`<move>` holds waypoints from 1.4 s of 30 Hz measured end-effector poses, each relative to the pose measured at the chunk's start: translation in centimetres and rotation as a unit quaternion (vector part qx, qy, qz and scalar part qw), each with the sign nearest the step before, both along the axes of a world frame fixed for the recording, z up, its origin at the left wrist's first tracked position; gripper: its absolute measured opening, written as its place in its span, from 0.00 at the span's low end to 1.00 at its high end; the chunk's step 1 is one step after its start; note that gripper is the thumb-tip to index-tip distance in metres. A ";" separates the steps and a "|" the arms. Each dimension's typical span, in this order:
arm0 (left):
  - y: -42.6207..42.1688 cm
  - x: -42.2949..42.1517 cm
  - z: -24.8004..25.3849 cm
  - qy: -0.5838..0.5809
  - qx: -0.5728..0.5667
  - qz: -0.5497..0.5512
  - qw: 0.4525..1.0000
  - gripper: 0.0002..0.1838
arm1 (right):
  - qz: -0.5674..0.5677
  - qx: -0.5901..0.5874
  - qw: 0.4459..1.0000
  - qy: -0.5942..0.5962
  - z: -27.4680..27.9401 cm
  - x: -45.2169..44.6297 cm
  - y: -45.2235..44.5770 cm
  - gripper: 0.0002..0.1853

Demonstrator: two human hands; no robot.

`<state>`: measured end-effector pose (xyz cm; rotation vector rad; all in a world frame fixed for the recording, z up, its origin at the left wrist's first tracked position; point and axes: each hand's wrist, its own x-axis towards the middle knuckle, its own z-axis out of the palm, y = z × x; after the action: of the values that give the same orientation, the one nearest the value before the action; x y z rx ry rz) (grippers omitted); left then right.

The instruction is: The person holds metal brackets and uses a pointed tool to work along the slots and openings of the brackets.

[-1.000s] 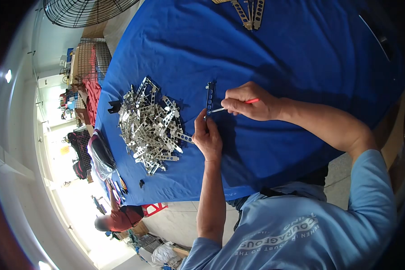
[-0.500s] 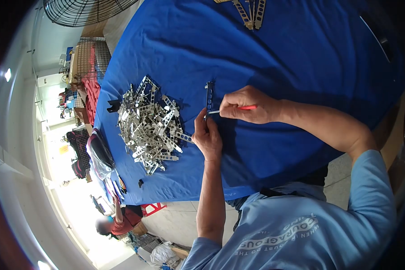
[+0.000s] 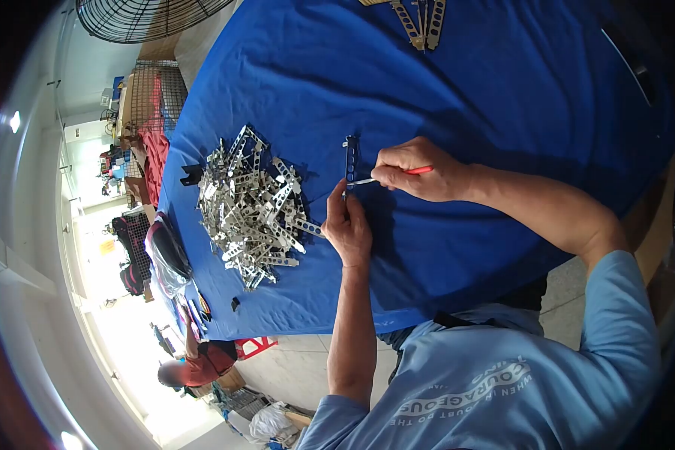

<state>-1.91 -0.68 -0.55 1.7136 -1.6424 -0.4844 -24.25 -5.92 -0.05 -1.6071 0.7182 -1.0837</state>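
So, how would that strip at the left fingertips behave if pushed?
The strip probably feels stiff, since it runs straight beyond the left hand. It may be light for its size, given its row of holes. Loose, it would likely slide rather than roll, as it looks angular.

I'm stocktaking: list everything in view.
Perforated strip: 1, dark metallic, centre
Tool: 1, red and silver, beside strip
Metal pile: uncountable parts, silver, left of strip
Perforated arms: 2+, golden, top
Bracket: 1, black, beside pile
Small piece: 1, black, below pile
Tablecloth: 1, blue, under parts
Plastic bag: 1, clear, tablecloth's left edge
Dark item: 1, black, upper right
Fan: 1, black, top left
Coworker: 1, red top, lower left
Clutter: uncountable, mixed, background
Shirt: 1, light blue, lower right
Left hand: 1, bare, on strip
Right hand: 1, bare, holding tool
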 end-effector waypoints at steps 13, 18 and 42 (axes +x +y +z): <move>0.0 0.1 -0.3 0.007 -0.002 0.003 1.000 0.16 | 0.037 -0.026 0.999 0.005 0.1 -0.4 0.0 0.13; 0.0 0.0 0.0 0.002 0.006 0.007 1.000 0.16 | -0.002 -0.055 0.998 -0.020 0.3 0.4 0.5 0.13; 0.1 0.1 0.0 0.006 -0.004 0.004 1.000 0.17 | 0.026 0.005 0.999 -0.041 0.0 0.4 0.5 0.15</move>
<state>-1.84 -0.62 -0.52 1.7074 -1.6261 -0.4831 -23.84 -5.43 -0.09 -1.5559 0.6231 -1.0991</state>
